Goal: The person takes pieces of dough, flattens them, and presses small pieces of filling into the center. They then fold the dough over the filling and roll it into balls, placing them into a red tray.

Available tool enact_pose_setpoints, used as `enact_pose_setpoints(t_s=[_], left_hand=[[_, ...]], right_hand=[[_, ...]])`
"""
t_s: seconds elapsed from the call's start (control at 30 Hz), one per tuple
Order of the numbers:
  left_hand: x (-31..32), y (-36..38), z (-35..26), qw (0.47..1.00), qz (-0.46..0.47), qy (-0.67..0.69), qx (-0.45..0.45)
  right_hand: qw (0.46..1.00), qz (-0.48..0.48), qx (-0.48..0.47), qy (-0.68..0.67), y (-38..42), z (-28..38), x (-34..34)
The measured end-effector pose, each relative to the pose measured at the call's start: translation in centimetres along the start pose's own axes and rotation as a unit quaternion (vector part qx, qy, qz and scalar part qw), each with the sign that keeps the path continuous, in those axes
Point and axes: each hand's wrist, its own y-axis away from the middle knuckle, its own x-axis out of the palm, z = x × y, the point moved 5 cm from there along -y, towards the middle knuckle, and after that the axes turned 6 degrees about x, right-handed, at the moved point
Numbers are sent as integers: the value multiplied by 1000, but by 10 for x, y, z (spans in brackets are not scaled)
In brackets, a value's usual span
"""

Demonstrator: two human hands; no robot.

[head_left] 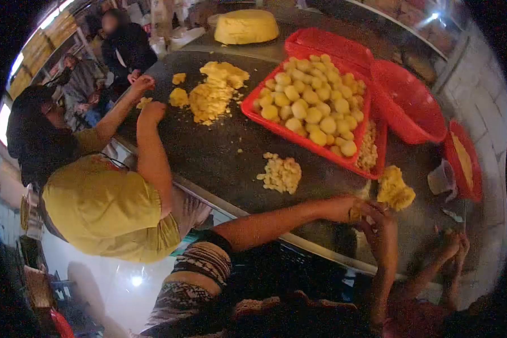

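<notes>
Over the near right part of the dark table, my left hand (343,209) and my right hand (381,226) meet with bent fingers. A small piece of yellow dough (355,213) shows between them, mostly covered by the fingers. Just beyond my right hand lies a rough lump of yellow dough (396,189). Farther left is a heap of small pale chunks (281,173). Several round dough balls (312,101) are piled in a red tray (296,130), which rests on another red tray (381,147) holding more pale chunks.
A red basin (408,104), a clear plastic cup (441,179) and a red container (466,163) stand at right. Crumbled dough (217,93) and a big dough block (247,27) lie farther back. A yellow-shirted person (104,203) works at left; another person's hands (456,248) are at right.
</notes>
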Motion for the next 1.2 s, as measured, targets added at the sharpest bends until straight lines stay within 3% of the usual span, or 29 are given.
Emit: enact_pose_setpoints(t_s=[0.03,0.07,0.13,0.27,0.33,0.4,0.47,0.6,0.67,0.7,0.77,0.87,0.9,0.97,1.03,1.1,1.17,1.2], left_hand=[[1,0,-7,998,45,-34,-8],[9,1,22,987,77,-74,-119],[6,4,21,993,60,-59,-83],[2,4,6,998,-18,-49,-44],[5,-1,1,999,15,-40,-22],[9,-3,3,998,48,-30,-2],[11,-1,20,992,75,-76,-73],[13,0,21,985,85,-96,-119],[3,1,3,998,-55,-14,-21],[-1,0,-6,998,-56,-15,-21],[-1,-1,-17,997,38,-2,-73],[19,0,36,993,76,-33,-89],[18,-1,28,993,77,-32,-88],[4,0,4,995,3,-44,-84],[5,1,1,998,-45,-8,-43],[-3,0,-7,995,-92,27,-4],[4,-1,-4,990,69,-18,-124],[7,0,4,990,69,-16,-124]], right_hand=[[997,9,60,-51,2,4,-2],[997,9,57,-53,3,0,3],[994,7,60,89,0,-14,14],[994,-31,-12,104,2,-12,1],[999,7,-48,16,4,-20,-2],[999,-26,-33,32,3,-19,3],[997,-58,-17,46,4,-11,6],[997,-34,-30,69,0,-12,5],[997,-37,-50,56,1,-13,0],[999,-35,-40,11,4,-5,-6],[999,-32,-29,-33,6,-3,-5],[999,-31,-3,33,3,-12,6],[996,-8,14,91,0,-13,8],[989,16,31,147,0,-17,9],[998,-39,-20,36,-1,-16,-4],[998,-49,-37,11,1,-5,-9],[997,-57,-49,-14,5,-1,-7],[998,-45,-30,44,6,-5,0]])
